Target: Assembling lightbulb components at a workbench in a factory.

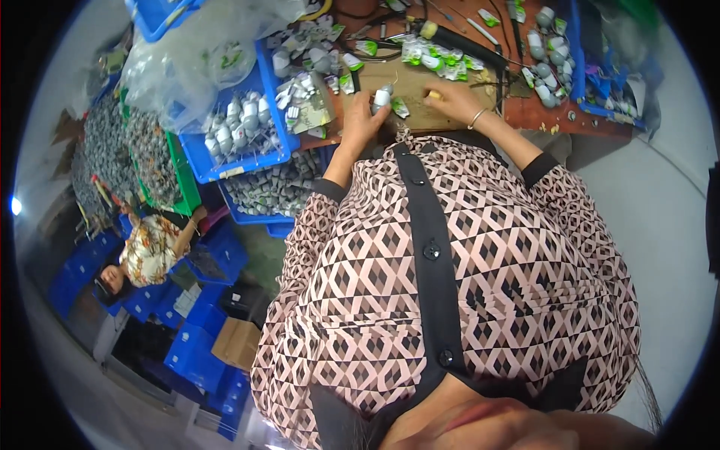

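In my left hand (361,120), thumb and fingers close round a small white-and-grey bulb-shaped part (382,98), held upright, with a thin wire at its top. My right hand (452,103) pinches a small yellow piece (434,94) whose kind I cannot make out. Both hands are over a brown work board (424,124) at the table's near edge. Between them lies a green-and-white piece (400,109), apart from the right hand. Beyond the hands is a heap of green-and-white pieces (442,60).
Blue crates of similar bulb parts (240,124) stand at the left, the upper one under plastic film (202,71). More parts (551,56) lie at the right beside a blue bin (579,67). Tools and cables cover the table's far side. A seated person (154,247) is farther left.
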`<action>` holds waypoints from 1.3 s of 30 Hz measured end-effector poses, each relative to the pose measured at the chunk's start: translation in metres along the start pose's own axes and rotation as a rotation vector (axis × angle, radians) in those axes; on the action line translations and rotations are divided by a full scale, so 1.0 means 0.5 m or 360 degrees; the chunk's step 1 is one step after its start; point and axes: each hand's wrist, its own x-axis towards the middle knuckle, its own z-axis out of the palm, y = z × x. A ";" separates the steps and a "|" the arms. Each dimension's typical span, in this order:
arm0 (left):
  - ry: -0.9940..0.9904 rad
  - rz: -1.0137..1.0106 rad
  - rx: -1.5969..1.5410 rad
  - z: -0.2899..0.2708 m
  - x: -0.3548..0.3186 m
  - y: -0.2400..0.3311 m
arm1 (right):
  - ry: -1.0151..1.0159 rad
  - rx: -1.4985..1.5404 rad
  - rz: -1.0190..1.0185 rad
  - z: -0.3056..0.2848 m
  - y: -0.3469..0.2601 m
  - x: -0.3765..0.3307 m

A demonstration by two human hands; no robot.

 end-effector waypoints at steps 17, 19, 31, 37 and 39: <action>0.0969 -0.0721 0.0643 -0.361 -0.133 -0.247 | -0.0046 -0.0534 -0.0252 0.010 -0.053 -0.008; 0.0948 -0.0756 0.0658 -0.363 -0.138 -0.253 | 0.0088 -0.0457 -0.0321 0.032 -0.024 -0.044; 0.1202 -0.0206 0.1062 -0.326 -0.049 -0.217 | 0.0195 -0.0136 0.0383 -0.077 0.049 -0.164; 0.0988 0.0233 0.0694 -0.278 0.062 -0.044 | 0.0645 -0.0029 0.0298 -0.368 0.047 -0.062; 0.0954 0.0352 0.0586 -0.243 0.064 0.001 | 0.0870 -0.0542 0.0162 -0.502 0.048 -0.055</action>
